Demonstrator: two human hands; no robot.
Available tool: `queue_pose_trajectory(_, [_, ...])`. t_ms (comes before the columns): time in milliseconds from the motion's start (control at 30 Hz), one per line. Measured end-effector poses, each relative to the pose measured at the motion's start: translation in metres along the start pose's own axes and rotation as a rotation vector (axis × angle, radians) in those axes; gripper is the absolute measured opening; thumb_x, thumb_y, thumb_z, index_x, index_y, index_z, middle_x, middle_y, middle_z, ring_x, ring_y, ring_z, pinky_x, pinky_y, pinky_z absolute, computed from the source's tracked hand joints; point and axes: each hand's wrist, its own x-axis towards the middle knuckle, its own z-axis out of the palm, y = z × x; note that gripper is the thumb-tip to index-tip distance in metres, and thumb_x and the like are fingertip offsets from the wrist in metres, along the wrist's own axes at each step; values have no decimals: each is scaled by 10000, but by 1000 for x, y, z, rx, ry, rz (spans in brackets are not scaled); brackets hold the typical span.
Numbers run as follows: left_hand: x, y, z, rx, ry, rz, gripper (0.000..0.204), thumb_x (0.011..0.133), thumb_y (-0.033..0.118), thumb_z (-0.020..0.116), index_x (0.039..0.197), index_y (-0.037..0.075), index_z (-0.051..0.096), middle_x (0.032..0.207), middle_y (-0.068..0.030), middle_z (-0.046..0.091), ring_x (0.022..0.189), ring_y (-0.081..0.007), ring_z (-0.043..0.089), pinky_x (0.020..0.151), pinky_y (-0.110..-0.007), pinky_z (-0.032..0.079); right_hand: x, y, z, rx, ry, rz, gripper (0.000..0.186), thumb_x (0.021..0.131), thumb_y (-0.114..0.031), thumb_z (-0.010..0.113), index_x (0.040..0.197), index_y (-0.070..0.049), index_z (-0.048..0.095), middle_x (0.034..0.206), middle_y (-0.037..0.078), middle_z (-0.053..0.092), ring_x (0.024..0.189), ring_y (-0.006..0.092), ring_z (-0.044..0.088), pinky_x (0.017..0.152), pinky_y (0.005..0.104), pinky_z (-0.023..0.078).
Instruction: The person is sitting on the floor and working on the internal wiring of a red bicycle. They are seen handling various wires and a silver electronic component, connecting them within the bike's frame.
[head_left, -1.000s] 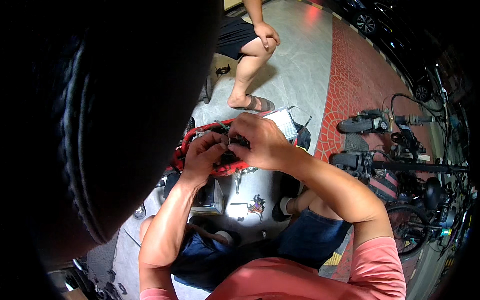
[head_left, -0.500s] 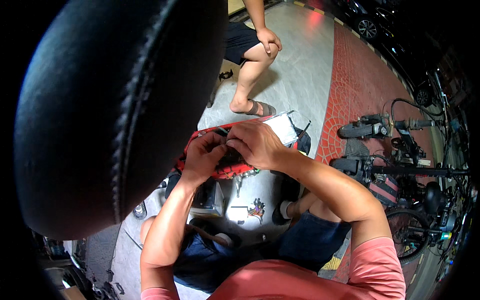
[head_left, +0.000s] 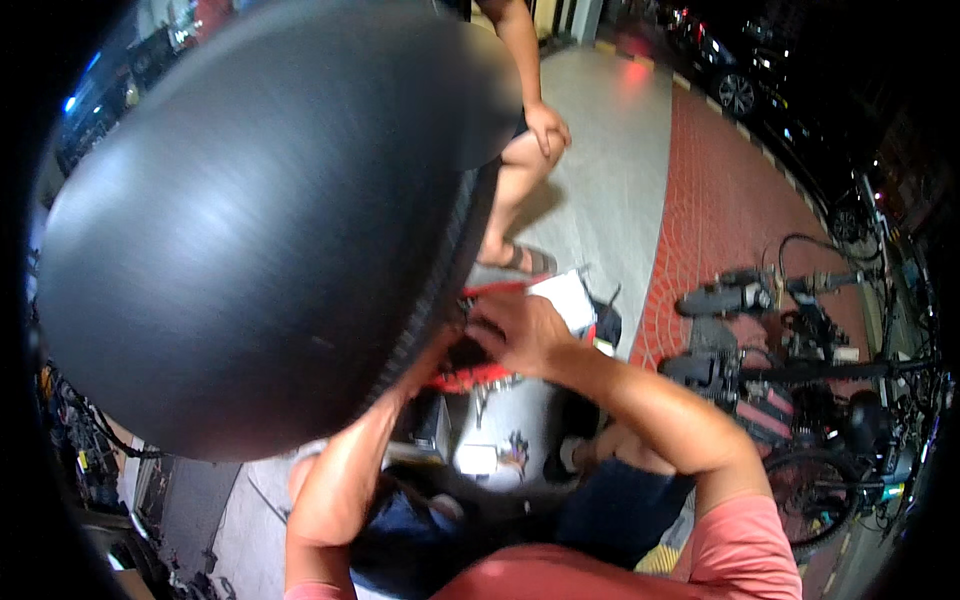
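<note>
A large black stitched seat [head_left: 250, 230] fills the left and covers part of my work. My right hand [head_left: 530, 330] is over a red frame part [head_left: 480, 378] with dark innards. Its fingers are bent inward, smeared by motion; anything between them is too blurred to name. Most of my left hand [head_left: 425, 362] is behind the seat's edge, beside the right one, its fingers hidden. A white flat rectangular piece [head_left: 565, 300] lies just beyond my right hand.
Below the red part stand a dark box [head_left: 430, 420], a bright white block [head_left: 477, 459] and a blurred wire bundle [head_left: 515, 448]. A seated person's sandalled foot [head_left: 520, 258] is just beyond. Parked two-wheelers [head_left: 800, 390] line the right; a dark car [head_left: 740, 95] stands behind.
The view has shifted, so the seat now covers more, including most of my left hand and part of the red frame. My right hand's fingers have moved from a pinch beside the left hand.
</note>
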Motion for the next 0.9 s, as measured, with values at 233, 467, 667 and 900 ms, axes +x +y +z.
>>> queue_pose_trajectory(233, [23, -52, 6, -489, -36, 85, 58, 966, 62, 714, 998, 98, 680, 882, 1, 675, 747, -104, 630, 649, -263, 524, 5, -3, 5, -3, 174, 12, 190, 999, -219, 633, 1027, -31, 622, 835, 232, 676, 788, 467, 677, 685, 554, 535])
queue_pose_trajectory(467, [20, -40, 21, 178, 136, 563, 91, 902, -55, 678, 907, 31, 648, 890, -65, 701, 821, -144, 650, 762, -304, 537, 25, 10, 6, 513, -167, 590, 252, 1009, -231, 679, 931, 5, 712, 767, 120, 716, 653, 216, 706, 606, 385, 532])
queue_pose_trajectory(667, [-10, 1, 29, 523, 198, 781, 157, 802, -31, 726, 921, 51, 662, 886, -107, 666, 797, -266, 688, 720, -376, 556, 19, 44, 11, 914, -323, 742, 152, 1015, -140, 660, 895, -55, 698, 683, 8, 598, 523, 102, 492, 480, 271, 356])
queue_pose_trajectory(900, [-15, 16, 13, 884, 67, 950, 138, 807, 56, 729, 927, 105, 682, 957, -86, 675, 823, -342, 696, 674, -488, 566, 20, 49, 8, 881, -408, 704, 185, 1032, -145, 642, 870, -64, 681, 720, -13, 601, 541, 85, 487, 489, 248, 335])
